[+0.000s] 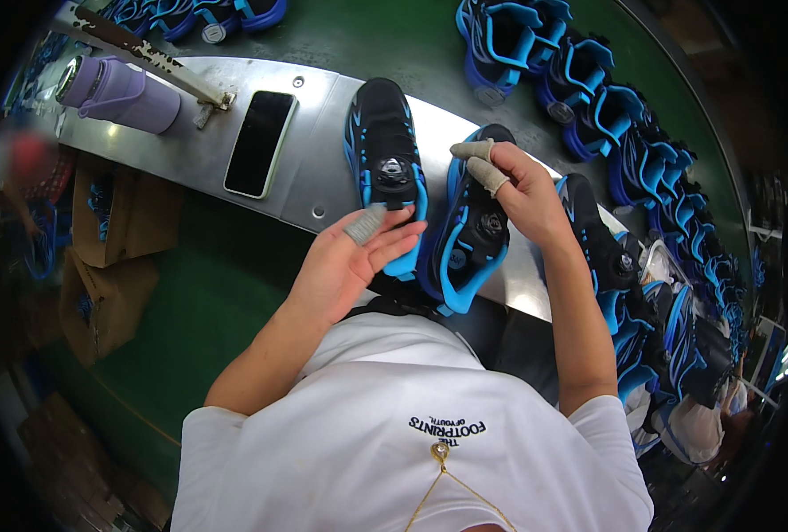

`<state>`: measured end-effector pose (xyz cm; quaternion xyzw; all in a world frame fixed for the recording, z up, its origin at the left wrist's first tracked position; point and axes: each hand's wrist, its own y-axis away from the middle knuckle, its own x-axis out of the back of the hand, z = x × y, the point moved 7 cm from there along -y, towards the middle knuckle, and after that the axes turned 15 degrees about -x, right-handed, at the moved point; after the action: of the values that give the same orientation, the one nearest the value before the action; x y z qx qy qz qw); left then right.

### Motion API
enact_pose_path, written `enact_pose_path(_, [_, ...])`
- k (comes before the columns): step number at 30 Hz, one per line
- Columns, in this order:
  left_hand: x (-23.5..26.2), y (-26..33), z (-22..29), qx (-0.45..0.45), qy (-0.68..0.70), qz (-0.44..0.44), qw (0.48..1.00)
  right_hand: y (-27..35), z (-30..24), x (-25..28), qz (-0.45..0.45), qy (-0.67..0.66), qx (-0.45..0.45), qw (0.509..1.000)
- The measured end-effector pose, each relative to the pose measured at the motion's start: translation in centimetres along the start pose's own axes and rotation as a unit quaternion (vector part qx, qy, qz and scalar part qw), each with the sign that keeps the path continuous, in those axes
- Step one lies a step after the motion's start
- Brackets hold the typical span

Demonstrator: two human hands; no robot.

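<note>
Left grip (345,257), fingers parted, meets the heel end of left shoe (383,124), its length running ahead; right grip (522,191), closure unclear, tops right shoe (475,217).

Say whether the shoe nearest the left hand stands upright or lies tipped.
Upright: the shoe sits with its opening and round dial facing up.

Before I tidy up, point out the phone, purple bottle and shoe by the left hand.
Phone (262,142), head view: dark screen.
Purple bottle (152,103), head view: its body.
Shoe (391,172), head view: round dial.
</note>
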<state>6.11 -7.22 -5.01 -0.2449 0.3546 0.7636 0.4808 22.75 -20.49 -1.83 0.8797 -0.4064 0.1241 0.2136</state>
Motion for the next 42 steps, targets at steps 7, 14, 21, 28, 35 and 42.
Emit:
enact_pose_path(7, [-8.5,3.1,0.0,-0.271,-0.773,-0.319,0.477,1.9,4.4,3.3,0.075,-0.102,-0.058,0.990])
enact_pose_path(14, [-8.9,-5.8,1.8,-0.120,-0.780,-0.418,0.451,5.6,4.8,5.2,0.101,-0.034,-0.100,0.989])
enact_pose_path(21, [-8.6,-20.6,13.3,-0.314,-0.870,-0.306,0.227,4.0,3.6,8.9,0.158,-0.026,-0.058,0.985])
enact_pose_path(28, [-17.8,-25.0,4.0,-0.320,-0.745,-0.361,0.460,-5.2,-2.6,15.4,0.268,0.127,0.043,0.954])
enact_pose_path(35, [-13.5,-24.1,0.2,-0.283,-0.751,-0.249,0.543,-16.1,3.7,12.0,0.268,0.276,0.092,0.918])
enact_pose_path(42, [-8.1,-8.3,2.1,-0.236,-0.731,-0.308,0.561,-4.2,-2.2,9.3,0.168,0.149,0.086,0.971])
